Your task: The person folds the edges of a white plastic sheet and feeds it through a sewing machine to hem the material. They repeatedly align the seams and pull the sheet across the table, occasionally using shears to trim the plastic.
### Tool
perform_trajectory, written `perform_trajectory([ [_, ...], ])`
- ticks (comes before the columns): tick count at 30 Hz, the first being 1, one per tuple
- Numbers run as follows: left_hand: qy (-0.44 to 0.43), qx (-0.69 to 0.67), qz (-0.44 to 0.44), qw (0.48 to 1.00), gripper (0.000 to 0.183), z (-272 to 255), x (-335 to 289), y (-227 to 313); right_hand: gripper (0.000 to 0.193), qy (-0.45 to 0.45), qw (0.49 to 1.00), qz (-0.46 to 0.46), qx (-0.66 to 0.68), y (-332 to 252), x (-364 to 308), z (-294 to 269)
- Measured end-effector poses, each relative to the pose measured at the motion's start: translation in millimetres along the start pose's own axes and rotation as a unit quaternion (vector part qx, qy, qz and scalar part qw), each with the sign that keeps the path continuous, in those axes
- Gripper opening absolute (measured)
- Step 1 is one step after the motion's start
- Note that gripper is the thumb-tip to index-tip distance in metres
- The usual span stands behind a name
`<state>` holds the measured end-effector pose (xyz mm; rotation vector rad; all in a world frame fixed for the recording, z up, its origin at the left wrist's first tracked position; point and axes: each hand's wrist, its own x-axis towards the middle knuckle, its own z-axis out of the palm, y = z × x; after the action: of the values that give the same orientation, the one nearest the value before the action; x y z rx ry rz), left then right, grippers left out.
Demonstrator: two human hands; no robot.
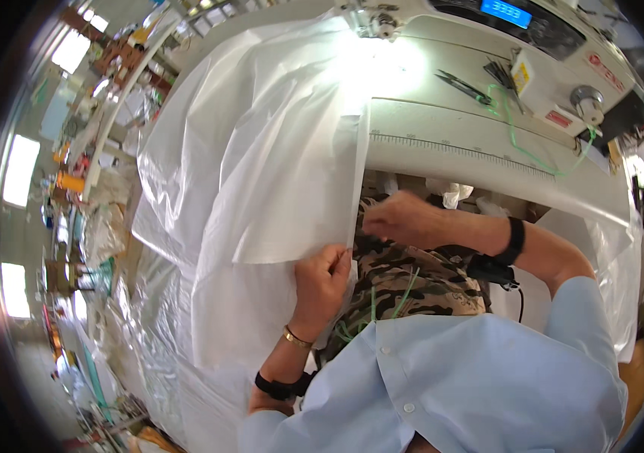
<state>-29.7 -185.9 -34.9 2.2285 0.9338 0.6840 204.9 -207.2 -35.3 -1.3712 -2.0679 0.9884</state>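
Observation:
A translucent white plastic sheet (277, 189) spreads over the left of the sewing table and hangs down at the front. My left hand (323, 283) pinches its right-hand edge near a lower corner, thumb on top. Just right of that edge, above my lap, my right hand (397, 219) is curled and slightly blurred; whatever its fingers hold is hidden. At the top, the sheet's far end runs under the brightly lit head of a sewing machine (379, 26).
Thread snips (464, 87) lie on the machine bed (443, 121), beside a white box-shaped fitting (545, 94) with a knob. Loose green thread (514, 136) trails there. A printed ruler (450, 147) follows the front edge. Cluttered shelving (122, 98) stands left.

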Motion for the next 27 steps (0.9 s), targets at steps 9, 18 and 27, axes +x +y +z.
perform_trajectory([
  [9,-0.086,-0.418,-0.337,0.839,0.017,-15,2,20,0.016,0.074,0.892,-0.334,-0.295,-25,12,-20],
  [18,-0.031,-0.002,-0.092,0.995,0.025,-14,-11,43,0.016,0.012,0.9,-0.331,-0.282,-34,12,-19],
  [27,0.018,0.03,-0.042,0.999,0.057,-6,-17,45,0.011,0.024,0.924,-0.288,-0.252,-34,15,-14],
])
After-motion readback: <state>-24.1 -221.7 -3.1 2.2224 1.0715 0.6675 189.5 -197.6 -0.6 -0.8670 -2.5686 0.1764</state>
